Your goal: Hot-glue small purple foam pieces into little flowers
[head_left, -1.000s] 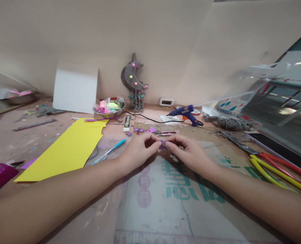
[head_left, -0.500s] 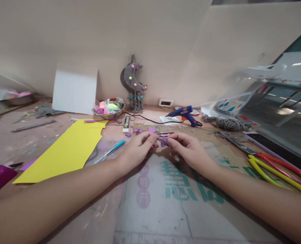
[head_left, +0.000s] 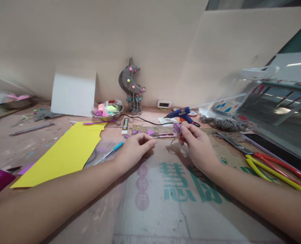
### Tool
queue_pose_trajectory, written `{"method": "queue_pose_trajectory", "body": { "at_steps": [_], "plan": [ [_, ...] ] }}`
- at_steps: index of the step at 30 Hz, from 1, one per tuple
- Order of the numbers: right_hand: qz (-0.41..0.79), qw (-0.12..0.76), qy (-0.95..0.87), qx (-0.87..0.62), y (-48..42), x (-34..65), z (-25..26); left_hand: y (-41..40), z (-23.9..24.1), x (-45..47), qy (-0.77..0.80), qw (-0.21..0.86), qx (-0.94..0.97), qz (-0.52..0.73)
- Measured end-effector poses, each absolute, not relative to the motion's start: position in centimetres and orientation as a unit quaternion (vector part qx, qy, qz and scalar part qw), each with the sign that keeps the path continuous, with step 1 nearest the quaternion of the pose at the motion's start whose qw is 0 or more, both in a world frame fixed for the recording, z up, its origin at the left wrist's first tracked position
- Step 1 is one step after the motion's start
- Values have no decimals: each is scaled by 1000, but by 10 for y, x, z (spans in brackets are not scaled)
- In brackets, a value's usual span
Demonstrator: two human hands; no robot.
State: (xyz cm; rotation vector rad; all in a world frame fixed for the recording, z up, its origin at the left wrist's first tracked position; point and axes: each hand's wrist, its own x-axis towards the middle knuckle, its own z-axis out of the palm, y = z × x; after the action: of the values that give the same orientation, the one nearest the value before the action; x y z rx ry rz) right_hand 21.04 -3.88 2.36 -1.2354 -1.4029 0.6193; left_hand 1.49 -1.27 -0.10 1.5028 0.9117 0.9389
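My right hand (head_left: 197,144) pinches a small purple flower-shaped piece (head_left: 176,127) with a grey cord (head_left: 175,139) that hangs in a loop below the fingers. Left of it, my left hand (head_left: 135,149) hovers over the plastic-covered board, its fingers loosely curved and thumb stretched out; nothing shows in it. Beyond the hands, a ruler (head_left: 163,129) and a pink-handled cutter (head_left: 165,135) lie beside small purple pieces (head_left: 150,131). A blue-capped pen (head_left: 109,152) rests close to my left wrist.
A blue glue gun (head_left: 182,114) and grey yarn (head_left: 223,123) lie at the back right. Scissors (head_left: 269,162) and a phone (head_left: 277,149) sit right. Yellow paper (head_left: 61,152) lies left. Behind are a bowl (head_left: 107,117) and a grey moon ornament (head_left: 130,81).
My hands have moved apart. The purple flower piece, between both hands before, has gone right and up with my right hand, and my left hand has let go of it. The view has shifted slightly.
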Motion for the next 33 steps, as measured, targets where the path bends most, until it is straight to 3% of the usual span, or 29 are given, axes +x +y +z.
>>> {"method": "queue_pose_trajectory", "body": {
  "at_steps": [8,15,28,33],
  "plan": [
    [277,518,-613,-529,-41,205,25,-15,0,15,343,534,663,398],
    [275,491,-642,-520,-44,204,24,-14,-1,12,384,431,705,412],
    [312,461,-654,-513,-51,197,25,-16,3,14,379,454,712,378],
    [291,497,-637,-513,-44,204,24,-16,1,14,374,474,680,415]
  ]
}}
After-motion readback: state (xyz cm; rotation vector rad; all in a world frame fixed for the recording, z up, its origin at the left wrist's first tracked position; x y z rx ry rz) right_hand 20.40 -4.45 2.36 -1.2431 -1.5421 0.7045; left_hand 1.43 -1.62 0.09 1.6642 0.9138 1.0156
